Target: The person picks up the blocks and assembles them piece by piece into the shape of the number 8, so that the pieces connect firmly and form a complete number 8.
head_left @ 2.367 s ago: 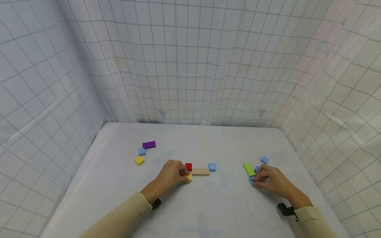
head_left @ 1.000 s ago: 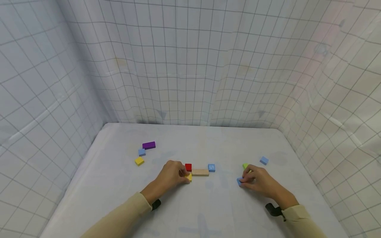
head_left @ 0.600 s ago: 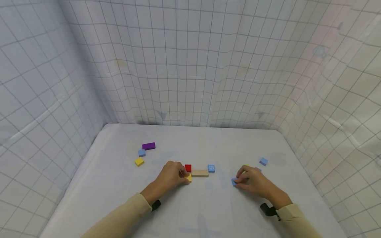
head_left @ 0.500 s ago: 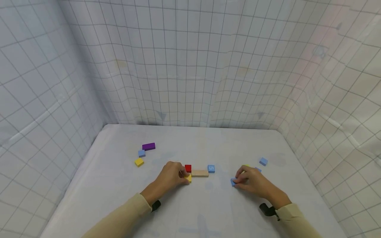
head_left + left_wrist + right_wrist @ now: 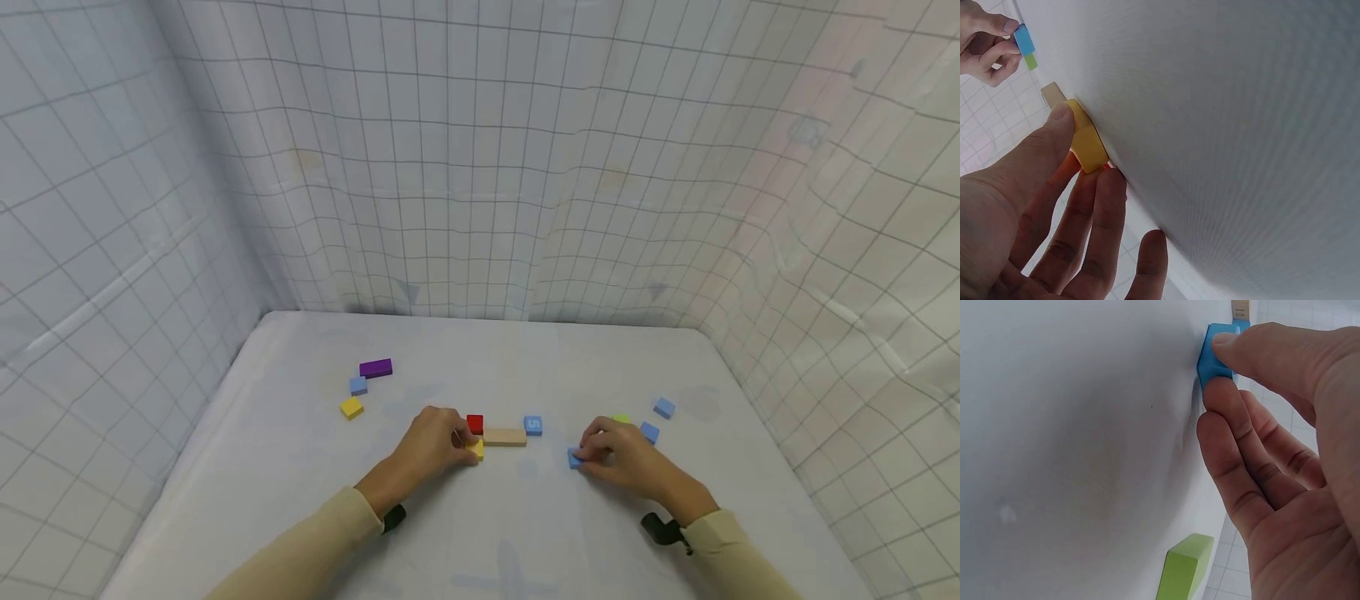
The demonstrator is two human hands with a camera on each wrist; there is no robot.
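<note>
My left hand [image 5: 433, 437] pinches a small yellow block [image 5: 476, 451] between thumb and fingers, low on the table; the left wrist view shows the thumb on that yellow block [image 5: 1089, 149]. Right behind it lies a red block [image 5: 475, 423]. A plain wooden block [image 5: 505, 437] extends to the right from these two, and at its far end sits a blue block marked 5 [image 5: 533, 426]. To the right of this row, my right hand [image 5: 626, 460] grips another blue block [image 5: 573, 458] by thumb and fingertips. The right wrist view gives this blue block [image 5: 1210, 365] close up.
Behind the right hand is a partly hidden green block [image 5: 621, 419], with two blue blocks [image 5: 649, 432] further right. On the left lie a purple block [image 5: 376, 368], a blue block [image 5: 358, 386] and a yellow block [image 5: 352, 407]. Gridded curtains [image 5: 480, 167] enclose the white table [image 5: 510, 358].
My right hand has carried its blue block leftward, away from the green block and toward the middle row. Another blue block has come into sight behind it. The left hand keeps its place.
</note>
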